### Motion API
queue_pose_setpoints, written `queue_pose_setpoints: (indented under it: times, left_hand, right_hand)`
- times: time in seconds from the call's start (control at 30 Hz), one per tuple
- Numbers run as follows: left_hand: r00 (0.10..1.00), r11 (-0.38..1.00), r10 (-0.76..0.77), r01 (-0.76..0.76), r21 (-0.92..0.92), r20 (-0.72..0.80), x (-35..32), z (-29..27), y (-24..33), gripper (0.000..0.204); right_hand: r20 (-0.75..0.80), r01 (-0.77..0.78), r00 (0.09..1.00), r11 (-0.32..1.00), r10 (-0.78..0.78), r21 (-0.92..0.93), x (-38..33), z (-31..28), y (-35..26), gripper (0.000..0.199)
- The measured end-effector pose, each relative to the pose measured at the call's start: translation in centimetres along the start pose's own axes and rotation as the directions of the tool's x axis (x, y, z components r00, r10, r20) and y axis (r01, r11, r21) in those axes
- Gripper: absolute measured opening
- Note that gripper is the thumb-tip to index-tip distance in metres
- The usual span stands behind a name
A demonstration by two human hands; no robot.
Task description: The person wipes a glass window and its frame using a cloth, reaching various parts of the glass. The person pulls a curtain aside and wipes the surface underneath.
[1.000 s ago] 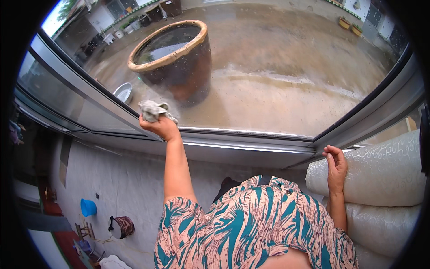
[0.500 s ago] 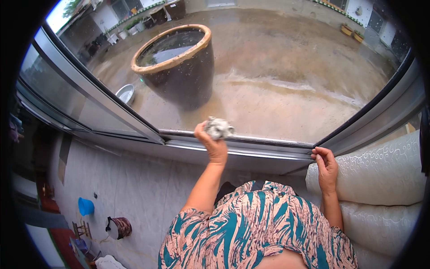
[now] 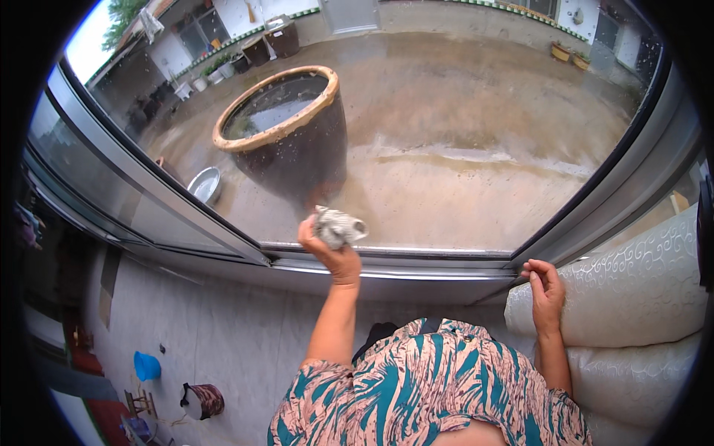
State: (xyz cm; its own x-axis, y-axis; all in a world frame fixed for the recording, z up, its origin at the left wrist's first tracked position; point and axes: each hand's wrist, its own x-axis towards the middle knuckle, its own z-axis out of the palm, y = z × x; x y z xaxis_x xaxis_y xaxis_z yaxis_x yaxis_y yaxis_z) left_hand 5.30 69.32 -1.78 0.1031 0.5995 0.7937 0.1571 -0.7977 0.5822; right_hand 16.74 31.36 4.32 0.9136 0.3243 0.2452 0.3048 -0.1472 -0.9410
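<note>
A crumpled pale grey-and-white cloth (image 3: 340,227) is gripped in my left hand (image 3: 332,257). The cloth is up at the low part of a large window pane (image 3: 439,215), just above the metal bottom rail (image 3: 394,270). Whether it presses on the glass I cannot tell for sure. Off to the right, my right hand (image 3: 547,288) is beside the lower right corner of the window frame (image 3: 595,201), fingers loosely bent and apart, with nothing seen in them. It is also close to a rolled, cream-patterned padded bundle (image 3: 595,297).
Beyond the glass stand a big dark jar (image 3: 297,167) with water in it and a metal basin (image 3: 204,184) on wet paving. Indoors, a blue bucket (image 3: 147,366) and a patterned dark red container (image 3: 202,401) stand on the grey floor at the lower left.
My left hand has moved left along the window with the cloth still held. The view has shifted a little, so the window rail appears lower. My right hand stays by the frame corner.
</note>
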Motion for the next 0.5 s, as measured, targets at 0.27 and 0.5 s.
queue_pose_setpoints:
  times: [0.27, 0.5]
  left_hand:
    - [0.836, 0.832, -0.507, 0.410, -0.375, -0.210, 9.3, -4.9, -11.8, 0.041]
    - [0.987, 0.998, -0.041, 0.034, -0.049, -0.157, 3.9, -0.1, 4.4, 0.053]
  right_hand:
    - [-0.229, 0.056, 0.972, 0.998, -0.051, 0.016, 0.8, -3.6, 0.4, 0.023]
    - [-0.465, 0.154, 0.841, 0.945, -0.278, -0.288, 1.8, -5.5, -1.5, 0.031]
